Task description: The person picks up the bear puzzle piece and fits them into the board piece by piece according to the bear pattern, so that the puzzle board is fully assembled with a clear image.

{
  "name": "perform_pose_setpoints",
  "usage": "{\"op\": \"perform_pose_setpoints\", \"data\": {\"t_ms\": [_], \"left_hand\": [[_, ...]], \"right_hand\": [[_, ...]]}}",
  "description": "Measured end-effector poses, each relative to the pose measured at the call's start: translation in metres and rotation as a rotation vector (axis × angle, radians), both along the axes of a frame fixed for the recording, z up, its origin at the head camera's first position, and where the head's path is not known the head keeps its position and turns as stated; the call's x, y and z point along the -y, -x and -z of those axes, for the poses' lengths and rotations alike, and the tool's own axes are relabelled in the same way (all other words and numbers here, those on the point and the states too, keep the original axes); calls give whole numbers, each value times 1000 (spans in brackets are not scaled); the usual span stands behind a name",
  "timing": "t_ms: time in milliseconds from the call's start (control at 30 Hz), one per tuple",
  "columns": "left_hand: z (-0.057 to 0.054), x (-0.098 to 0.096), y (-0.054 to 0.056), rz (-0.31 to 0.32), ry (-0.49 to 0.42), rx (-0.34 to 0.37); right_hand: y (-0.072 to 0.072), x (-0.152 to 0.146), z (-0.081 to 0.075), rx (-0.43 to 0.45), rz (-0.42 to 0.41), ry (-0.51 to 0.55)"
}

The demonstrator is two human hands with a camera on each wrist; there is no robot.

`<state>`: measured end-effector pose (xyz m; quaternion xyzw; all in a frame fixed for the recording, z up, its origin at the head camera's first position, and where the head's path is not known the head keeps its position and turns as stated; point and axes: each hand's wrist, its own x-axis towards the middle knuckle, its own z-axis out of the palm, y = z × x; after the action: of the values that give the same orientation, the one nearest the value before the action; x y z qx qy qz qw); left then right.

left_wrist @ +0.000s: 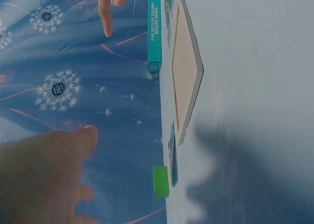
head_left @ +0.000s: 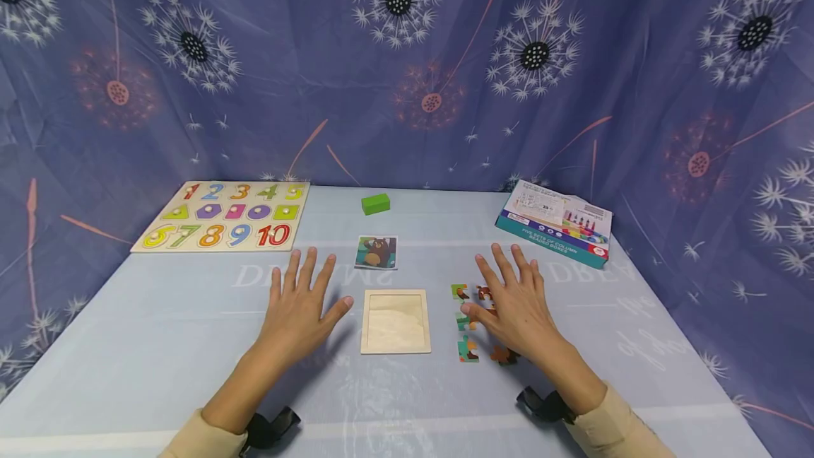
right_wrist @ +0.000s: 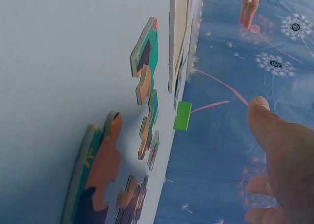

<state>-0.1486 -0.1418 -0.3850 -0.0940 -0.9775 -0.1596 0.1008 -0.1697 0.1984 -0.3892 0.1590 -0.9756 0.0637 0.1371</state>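
Observation:
My left hand [head_left: 299,313] hovers over the table to the left of a square wooden puzzle frame [head_left: 396,322], fingers spread and nothing in it. On the other side my right hand [head_left: 518,302] is held above several jigsaw puzzle pieces [head_left: 468,349], also with spread fingers and holding nothing. It hides part of the pieces in the head view. In the right wrist view the pieces [right_wrist: 147,52] lie apart on the table, brown, orange and green. Behind the frame lies a square picture card [head_left: 376,253] with a brown bear on it.
A green block [head_left: 376,204] sits near the back edge. At the back left lies a wooden number board [head_left: 222,218] with shapes and digits. A flat teal and white box [head_left: 555,222] lies at the back right. A blue dandelion-patterned curtain [head_left: 305,76] hangs behind the table.

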Motion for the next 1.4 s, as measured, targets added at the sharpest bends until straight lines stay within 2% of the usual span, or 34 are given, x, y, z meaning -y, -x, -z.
{"op": "perform_pose_setpoints", "data": {"t_ms": [367, 533, 833, 1100, 1400], "left_hand": [[4, -5, -2, 26, -30, -6], [9, -9, -3, 55, -39, -3], [17, -16, -5, 105, -91, 29], [21, -15, -5, 141, -145, 23], [26, -14, 2, 161, -196, 111]], "right_hand": [[2, 2, -3, 36, -35, 82], [3, 1, -3, 21, -69, 124], [8, -1, -2, 63, -101, 165], [14, -3, 1, 88, -118, 185], [22, -4, 4, 183, -105, 218]]}}
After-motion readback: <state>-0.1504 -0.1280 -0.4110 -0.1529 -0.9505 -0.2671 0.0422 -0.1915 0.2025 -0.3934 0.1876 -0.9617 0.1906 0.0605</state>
